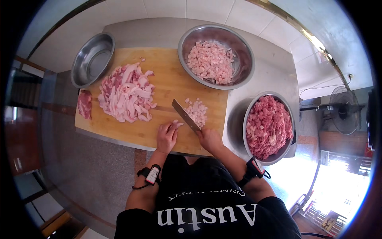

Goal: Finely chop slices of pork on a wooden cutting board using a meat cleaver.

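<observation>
My right hand (pixel 209 139) grips the handle of a cleaver (pixel 186 116), its blade slanting up and left over the wooden cutting board (pixel 167 80). Under the fingertips of my left hand (pixel 166 136) lies a strip of pale fatty meat (pixel 178 122), held down just left of the blade. Small diced pieces of fat (pixel 199 114) are gathered on the blade's right side. Farther left on the board rests a large pile of fatty meat strips (pixel 128 94). A chunk of red meat (pixel 84 104) sits at the board's left edge.
A metal basin of diced fat (pixel 211 62) overlaps the board's far right corner. To the right stands a metal bowl of ground meat (pixel 268 127). A bare metal bowl (pixel 95 61) tilts at the far left corner. A fan (pixel 343 110) is farther right.
</observation>
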Available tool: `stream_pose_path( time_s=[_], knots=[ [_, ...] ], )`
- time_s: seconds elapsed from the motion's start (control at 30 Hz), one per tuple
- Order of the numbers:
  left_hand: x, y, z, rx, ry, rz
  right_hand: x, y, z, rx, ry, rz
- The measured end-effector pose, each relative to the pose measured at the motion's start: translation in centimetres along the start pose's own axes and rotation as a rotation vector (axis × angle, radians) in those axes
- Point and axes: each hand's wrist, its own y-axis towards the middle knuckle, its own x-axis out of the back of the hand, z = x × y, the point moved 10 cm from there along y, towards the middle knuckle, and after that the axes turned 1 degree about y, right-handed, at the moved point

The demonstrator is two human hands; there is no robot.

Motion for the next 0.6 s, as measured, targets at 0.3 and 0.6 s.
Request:
stream_pose_path(
  time_s=[0.3, 0.6],
  knots=[
    [-1.5, -1.1, 1.0, -0.056, -0.061, 0.045, -1.7, -1.4, 1.3, -0.011, -0.085, 0.111],
    [-1.8, -1.1, 1.4, -0.055, -0.098, 0.076, -3.1, 2.4, 3.5, -0.003, -0.051, 0.037]
  ],
)
